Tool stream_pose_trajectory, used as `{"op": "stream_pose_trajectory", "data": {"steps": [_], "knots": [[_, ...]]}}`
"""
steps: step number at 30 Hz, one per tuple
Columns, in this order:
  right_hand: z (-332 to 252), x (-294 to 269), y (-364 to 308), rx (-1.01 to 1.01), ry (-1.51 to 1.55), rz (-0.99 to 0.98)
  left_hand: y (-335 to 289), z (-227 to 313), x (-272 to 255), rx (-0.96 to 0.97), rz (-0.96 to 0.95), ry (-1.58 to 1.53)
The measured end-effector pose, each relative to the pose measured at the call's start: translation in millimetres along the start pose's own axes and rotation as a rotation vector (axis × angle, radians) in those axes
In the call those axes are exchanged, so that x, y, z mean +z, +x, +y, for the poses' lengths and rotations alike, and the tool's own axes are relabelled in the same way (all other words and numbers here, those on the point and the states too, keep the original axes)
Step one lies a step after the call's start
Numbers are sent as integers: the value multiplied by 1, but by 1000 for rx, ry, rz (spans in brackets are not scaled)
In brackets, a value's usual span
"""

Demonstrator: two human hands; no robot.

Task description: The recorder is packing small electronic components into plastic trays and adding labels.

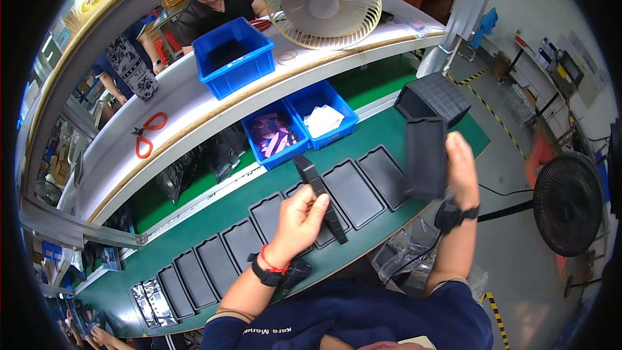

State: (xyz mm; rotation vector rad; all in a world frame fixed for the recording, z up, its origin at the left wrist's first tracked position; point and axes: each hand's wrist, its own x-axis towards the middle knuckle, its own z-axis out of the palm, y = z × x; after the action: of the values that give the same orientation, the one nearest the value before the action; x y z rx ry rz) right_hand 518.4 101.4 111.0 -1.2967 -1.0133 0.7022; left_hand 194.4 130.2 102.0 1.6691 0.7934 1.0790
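My left hand point(301, 217) is closed around a black plastic tray point(332, 220), tilted so that mostly its edge shows, above the row on the bench. At the right, my right hand point(461, 162) grips another black tray point(426, 159) by its side; it is slightly blurred and raised off the bench. Beneath my hands a row of shallow black trays point(353, 194) runs along the green bench top point(259, 188). Two shiny silver packets point(152, 303) lie at the row's left end. Behind the right-hand tray sits a dark box-shaped stack point(435, 98).
Two blue bins point(275, 133) stand along the bench's back, one holding purple pieces, the other white sheets. On the shelf above are a blue bin point(234, 58), red-handled scissors point(150, 135) and a fan point(324, 5). A black fan point(569, 204) stands right. A person point(220, 0) is across the shelf.
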Motion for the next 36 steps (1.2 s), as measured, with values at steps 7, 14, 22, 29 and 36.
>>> {"op": "stream_pose_trajectory", "data": {"steps": [7, 14, 22, 29, 36], "knots": [[71, -63, 75, 402, -395, -278, -10, -7, -7, -50, -26, 20], [85, -29, 24, 213, -933, -169, -17, -6, -25, -94, 11, 57], [64, 40, -22, 195, -997, -157, -15, -5, -13, -190, 29, -54], [8, 138, -87, -188, -106, -309, -14, -4, 19, -233, -76, -74], [-9, 125, -93, -263, -123, -300, -15, 4, 33, -195, -196, -62]]}}
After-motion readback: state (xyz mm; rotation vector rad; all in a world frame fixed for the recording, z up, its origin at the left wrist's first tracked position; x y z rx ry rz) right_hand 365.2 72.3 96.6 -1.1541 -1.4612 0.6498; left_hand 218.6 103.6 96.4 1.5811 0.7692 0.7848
